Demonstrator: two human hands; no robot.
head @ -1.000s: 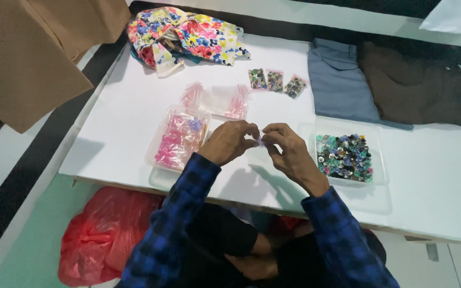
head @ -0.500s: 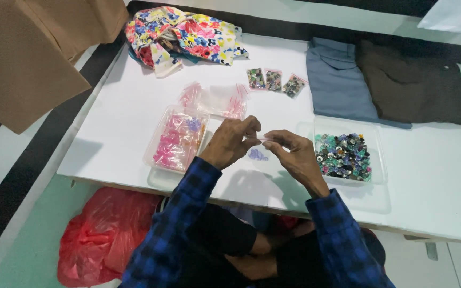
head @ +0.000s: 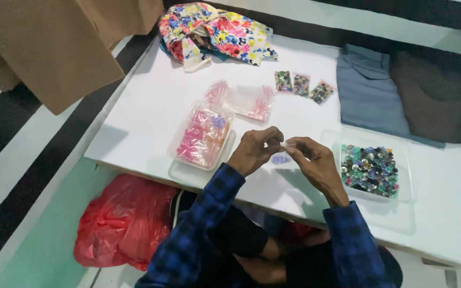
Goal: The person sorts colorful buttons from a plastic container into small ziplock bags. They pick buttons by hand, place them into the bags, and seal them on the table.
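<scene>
My left hand (head: 255, 150) and my right hand (head: 316, 162) meet above the white table (head: 150, 114), fingertips pinched on the two ends of a small clear plastic bag (head: 285, 145). A few bluish-purple beads (head: 280, 159) hang inside the bag just below my fingers. To the left stands a clear box of pink packets (head: 201, 136) on its lid. To the right a clear tray of mixed green and dark beads (head: 370, 169) lies close to my right wrist.
Empty small zip bags with pink seals (head: 244, 98) lie behind the pink box. Three small bead packets (head: 301, 85) sit further back. Floral cloth (head: 214, 29), a folded blue garment (head: 369, 90) and a brown one (head: 444, 96) line the far side. A red plastic bag (head: 124, 221) sits under the table.
My hands have stayed together over the same spot, fingers working the small bag; the bluish beads now show hanging in it below my fingertips.
</scene>
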